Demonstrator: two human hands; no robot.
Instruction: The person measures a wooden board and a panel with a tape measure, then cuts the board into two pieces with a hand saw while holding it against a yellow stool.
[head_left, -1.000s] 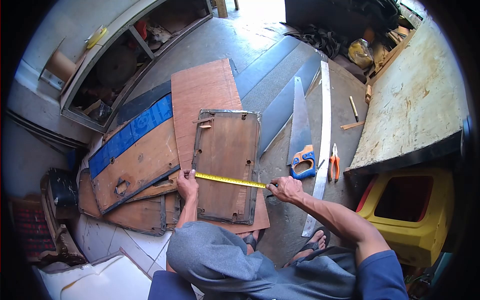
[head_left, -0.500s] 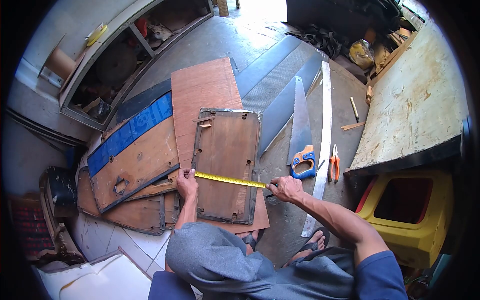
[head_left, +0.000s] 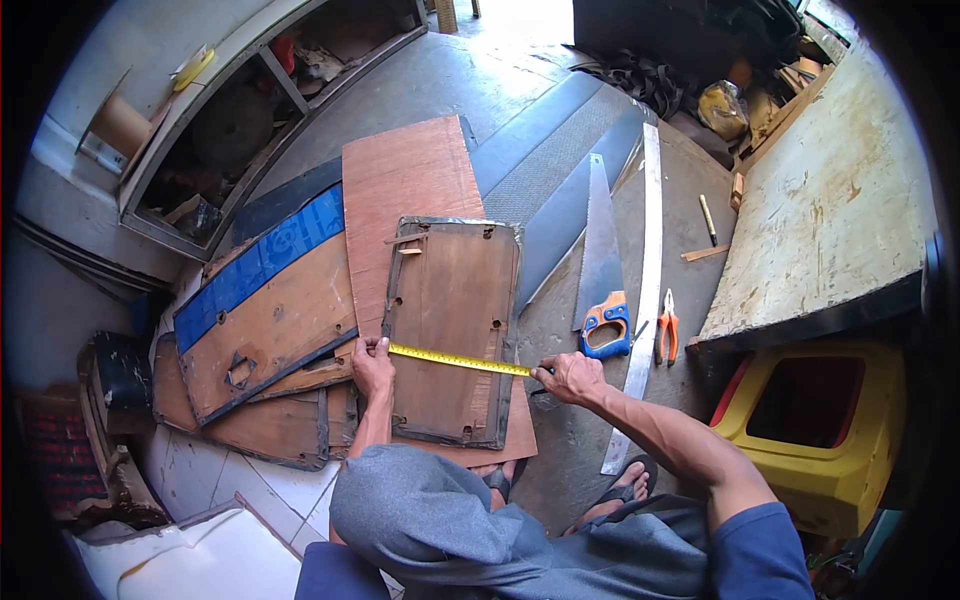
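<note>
A yellow tape measure is stretched across a dark-edged wooden panel. My left hand pinches the tape's end at the panel's left edge. At the other end, beyond the panel's right edge, my right hand is closed around the tape measure, whose case is mostly hidden by the fingers. Beneath the panel lies a larger reddish plywood sheet. To the right of my right hand are a handsaw with an orange and blue handle, a long metal ruler and orange-handled pliers.
Stacked wooden panels, one with a blue strip, lie at the left. A yellow plastic bin stands at the right under a worn board. A stick-like tool and a wood scrap lie on the floor.
Almost nothing differs. Both hands keep the tape measure stretched across the panel in the same place; the view shifts very slightly.
</note>
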